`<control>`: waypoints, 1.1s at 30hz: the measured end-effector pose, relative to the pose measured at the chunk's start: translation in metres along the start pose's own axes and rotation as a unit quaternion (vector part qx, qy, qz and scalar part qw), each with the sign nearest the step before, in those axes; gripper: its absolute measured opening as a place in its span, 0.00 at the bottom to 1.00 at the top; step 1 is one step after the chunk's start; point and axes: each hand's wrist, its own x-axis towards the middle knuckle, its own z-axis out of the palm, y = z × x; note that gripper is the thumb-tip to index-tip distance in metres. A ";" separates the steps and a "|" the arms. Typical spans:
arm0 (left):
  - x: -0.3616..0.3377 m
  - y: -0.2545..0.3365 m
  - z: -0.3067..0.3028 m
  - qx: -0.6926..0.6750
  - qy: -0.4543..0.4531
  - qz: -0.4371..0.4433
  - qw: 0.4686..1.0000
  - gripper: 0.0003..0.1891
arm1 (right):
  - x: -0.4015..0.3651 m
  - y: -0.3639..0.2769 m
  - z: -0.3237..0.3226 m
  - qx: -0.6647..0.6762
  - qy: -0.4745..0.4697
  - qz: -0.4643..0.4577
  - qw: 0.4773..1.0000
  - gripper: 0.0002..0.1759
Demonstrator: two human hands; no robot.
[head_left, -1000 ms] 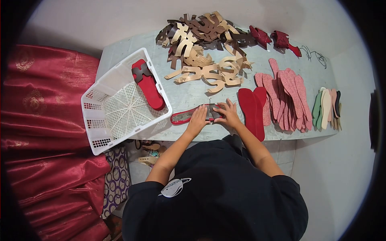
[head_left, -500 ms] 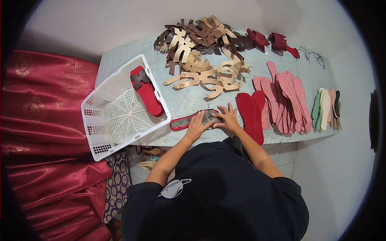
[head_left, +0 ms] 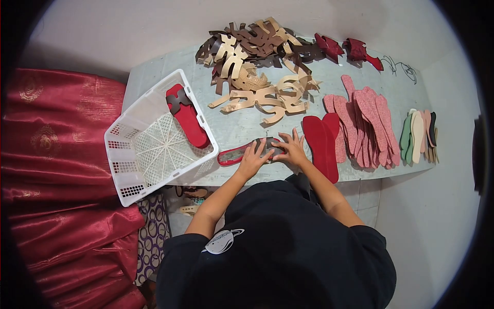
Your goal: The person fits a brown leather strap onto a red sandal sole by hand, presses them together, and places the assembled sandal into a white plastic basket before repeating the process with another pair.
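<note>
An upturned sandal sole with a red rim and greyish underside lies near the table's front edge. Across its right half is a dark brown strap. My left hand grips the middle of the sandal, its fingertips on the strap. At the toe-side right end, my right hand holds the sandal between thumb and fingers, with some fingers raised and spread. My fingers hide part of the strap. Just right of my right hand lie red insoles.
A white plastic basket at the left holds a red sandal with a brown strap. Brown and beige straps are piled at the back. Pink speckled soles and coloured soles lie at the right.
My left hand has shifted slightly right along the strap, and its fingers are more spread. My right hand has stayed nearly in place, its fingers slightly changed.
</note>
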 end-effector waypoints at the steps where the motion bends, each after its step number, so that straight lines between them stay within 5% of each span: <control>1: 0.001 -0.001 -0.001 0.009 -0.007 0.017 1.000 0.27 | 0.001 0.001 0.000 0.003 0.000 -0.006 1.000 0.34; 8: 0.004 0.007 0.003 0.066 -0.057 0.027 0.996 0.24 | 0.004 0.004 -0.001 0.008 -0.006 -0.028 1.000 0.33; 11: 0.015 0.004 -0.007 0.051 -0.061 0.011 0.997 0.25 | 0.008 0.005 0.000 0.034 0.031 -0.028 0.999 0.27; 13: 0.032 0.001 -0.022 0.019 -0.055 0.001 0.998 0.22 | 0.021 0.012 0.008 0.190 0.059 -0.050 0.979 0.20; 17: 0.044 -0.008 -0.018 0.017 -0.090 0.004 0.996 0.17 | 0.039 0.026 0.012 0.199 0.021 -0.060 0.978 0.16; 20: 0.049 -0.016 -0.016 -0.075 -0.067 -0.015 0.995 0.13 | 0.041 0.013 -0.005 0.264 0.022 -0.053 0.963 0.17; 22: 0.054 -0.015 -0.025 -0.136 -0.032 -0.044 0.989 0.14 | 0.043 0.007 -0.021 0.367 -0.082 0.055 0.925 0.16; 29: 0.072 -0.015 -0.059 -0.254 -0.002 -0.178 0.951 0.13 | 0.052 -0.018 -0.064 0.438 -0.081 -0.032 0.895 0.21; 33: 0.078 -0.023 -0.061 -0.477 0.060 -0.223 0.848 0.13 | 0.059 -0.032 -0.082 0.454 -0.076 -0.083 0.884 0.26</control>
